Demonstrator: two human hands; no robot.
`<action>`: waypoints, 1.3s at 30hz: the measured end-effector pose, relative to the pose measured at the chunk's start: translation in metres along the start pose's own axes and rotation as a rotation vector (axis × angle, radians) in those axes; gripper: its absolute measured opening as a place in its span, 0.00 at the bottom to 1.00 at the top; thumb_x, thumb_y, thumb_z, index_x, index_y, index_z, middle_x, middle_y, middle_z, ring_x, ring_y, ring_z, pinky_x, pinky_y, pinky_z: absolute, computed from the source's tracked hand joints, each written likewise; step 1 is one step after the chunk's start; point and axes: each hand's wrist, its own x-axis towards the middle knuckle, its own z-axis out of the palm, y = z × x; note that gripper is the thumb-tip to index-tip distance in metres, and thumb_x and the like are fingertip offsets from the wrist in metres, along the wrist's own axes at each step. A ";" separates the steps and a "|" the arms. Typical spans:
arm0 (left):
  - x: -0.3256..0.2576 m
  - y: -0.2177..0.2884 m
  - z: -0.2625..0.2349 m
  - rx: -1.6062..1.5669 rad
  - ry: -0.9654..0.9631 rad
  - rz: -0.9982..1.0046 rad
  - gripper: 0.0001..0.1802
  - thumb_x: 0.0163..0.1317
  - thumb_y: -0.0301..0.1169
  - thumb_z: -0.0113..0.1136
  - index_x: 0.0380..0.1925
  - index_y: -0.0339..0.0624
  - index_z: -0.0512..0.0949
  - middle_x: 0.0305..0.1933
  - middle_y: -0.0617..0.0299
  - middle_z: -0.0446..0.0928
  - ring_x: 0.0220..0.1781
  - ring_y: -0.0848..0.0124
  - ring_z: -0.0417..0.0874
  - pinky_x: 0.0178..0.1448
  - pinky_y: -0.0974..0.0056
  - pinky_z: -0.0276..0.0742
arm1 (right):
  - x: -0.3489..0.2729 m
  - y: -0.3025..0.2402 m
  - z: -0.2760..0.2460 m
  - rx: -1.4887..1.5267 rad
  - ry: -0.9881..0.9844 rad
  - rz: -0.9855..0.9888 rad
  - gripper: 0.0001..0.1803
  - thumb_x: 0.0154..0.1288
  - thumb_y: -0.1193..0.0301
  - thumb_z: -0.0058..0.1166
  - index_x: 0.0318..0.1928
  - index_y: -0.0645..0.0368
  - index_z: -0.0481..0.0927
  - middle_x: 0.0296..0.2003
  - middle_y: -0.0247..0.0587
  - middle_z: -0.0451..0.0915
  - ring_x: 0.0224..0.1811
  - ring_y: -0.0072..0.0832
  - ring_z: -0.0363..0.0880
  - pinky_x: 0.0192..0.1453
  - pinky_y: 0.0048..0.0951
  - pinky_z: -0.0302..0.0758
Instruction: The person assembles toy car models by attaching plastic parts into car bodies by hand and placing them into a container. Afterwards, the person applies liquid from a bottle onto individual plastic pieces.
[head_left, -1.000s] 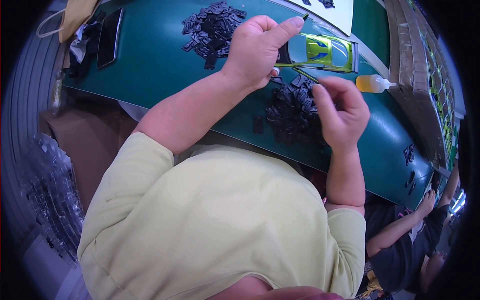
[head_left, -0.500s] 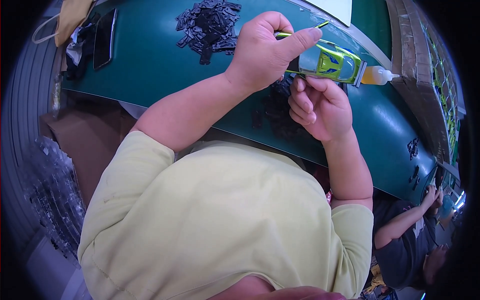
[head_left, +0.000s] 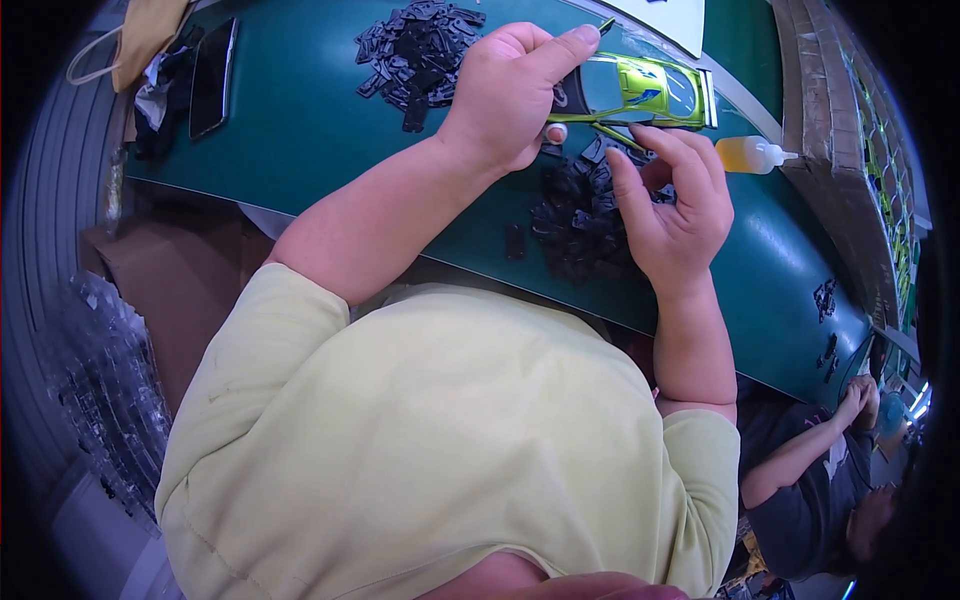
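A bright green toy car (head_left: 645, 85) with blue and black markings and a dark rear wing is held above the table, its wing end pointing right. My left hand (head_left: 508, 95) is closed around the car's left end, thumb along its far side. Two thin green-and-black door-like parts stick out, one beside the left thumb and one on the near side. My right hand (head_left: 682, 205) is at the car's near side, thumb and fingers apart around the near door part (head_left: 618, 136). The index fingertip appears to touch that side. Beneath lies a heap of black plastic parts (head_left: 575, 225).
Another black parts pile (head_left: 420, 50) lies at the far left-centre of the green table (head_left: 300, 130). A bottle of yellow liquid (head_left: 748, 155) lies near a cardboard box (head_left: 845, 150). A phone (head_left: 212, 80) rests at left. A co-worker (head_left: 810, 480) sits at lower right.
The car has moved left in my left hand, and its near door part now sticks out. My right hand has uncurled its fingers and shifted slightly right, uncovering more of the black heap.
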 end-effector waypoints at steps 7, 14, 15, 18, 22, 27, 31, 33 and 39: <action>-0.002 0.001 -0.001 -0.026 -0.076 -0.104 0.14 0.60 0.36 0.65 0.29 0.42 0.70 0.27 0.59 0.79 0.23 0.75 0.80 0.20 0.71 0.71 | 0.000 0.004 0.001 -0.070 -0.008 -0.123 0.10 0.49 0.78 0.69 0.33 0.60 0.83 0.30 0.38 0.77 0.22 0.27 0.75 0.25 0.22 0.72; -0.002 -0.003 0.000 -0.068 -0.086 -0.171 0.15 0.59 0.35 0.66 0.27 0.43 0.69 0.27 0.58 0.78 0.23 0.75 0.78 0.19 0.71 0.70 | 0.002 -0.003 0.002 -0.067 -0.085 -0.046 0.07 0.52 0.79 0.66 0.33 0.61 0.82 0.28 0.36 0.75 0.25 0.24 0.74 0.27 0.22 0.70; -0.003 -0.003 0.002 -0.068 -0.086 -0.171 0.15 0.59 0.35 0.66 0.27 0.43 0.69 0.27 0.58 0.78 0.23 0.75 0.78 0.19 0.71 0.70 | 0.002 -0.003 0.001 -0.051 -0.113 -0.041 0.07 0.54 0.80 0.65 0.34 0.63 0.82 0.30 0.36 0.75 0.25 0.20 0.71 0.27 0.18 0.67; -0.008 -0.005 0.008 -0.045 -0.024 -0.171 0.13 0.62 0.33 0.63 0.23 0.45 0.70 0.23 0.64 0.75 0.18 0.80 0.74 0.14 0.75 0.63 | 0.000 0.000 0.003 -0.032 -0.129 -0.117 0.07 0.54 0.80 0.66 0.34 0.63 0.82 0.29 0.37 0.75 0.25 0.22 0.72 0.27 0.20 0.68; -0.007 -0.005 0.005 -0.052 -0.011 -0.164 0.13 0.62 0.33 0.62 0.24 0.44 0.70 0.22 0.64 0.75 0.16 0.80 0.73 0.12 0.76 0.60 | 0.003 0.002 0.005 -0.047 -0.095 -0.147 0.07 0.49 0.77 0.68 0.30 0.59 0.82 0.26 0.37 0.76 0.23 0.31 0.77 0.25 0.26 0.73; -0.001 0.001 -0.002 -0.121 -0.081 -0.163 0.14 0.59 0.34 0.65 0.24 0.45 0.69 0.24 0.61 0.77 0.19 0.79 0.76 0.13 0.75 0.62 | 0.002 -0.003 -0.009 -0.170 -0.059 -0.031 0.10 0.46 0.76 0.70 0.30 0.61 0.82 0.26 0.39 0.76 0.24 0.30 0.77 0.26 0.26 0.73; -0.003 0.002 0.000 -0.149 -0.091 -0.102 0.13 0.63 0.35 0.61 0.23 0.43 0.72 0.21 0.65 0.74 0.11 0.81 0.69 0.09 0.78 0.58 | 0.005 0.003 -0.007 -0.103 -0.004 -0.189 0.10 0.46 0.77 0.70 0.30 0.62 0.82 0.26 0.38 0.76 0.24 0.31 0.76 0.26 0.26 0.73; -0.003 0.003 0.000 -0.155 -0.104 -0.079 0.13 0.63 0.35 0.61 0.23 0.44 0.72 0.20 0.65 0.74 0.10 0.81 0.69 0.09 0.78 0.59 | 0.006 0.002 -0.007 -0.088 0.002 -0.190 0.10 0.46 0.77 0.70 0.30 0.62 0.82 0.25 0.38 0.76 0.24 0.30 0.76 0.25 0.26 0.72; -0.002 0.003 0.005 -0.005 -0.048 -0.047 0.15 0.64 0.37 0.61 0.22 0.44 0.72 0.18 0.68 0.73 0.10 0.82 0.68 0.09 0.78 0.59 | 0.004 0.001 -0.015 -0.369 -0.010 -0.214 0.21 0.41 0.71 0.71 0.40 0.55 0.81 0.38 0.38 0.77 0.42 0.36 0.76 0.45 0.33 0.72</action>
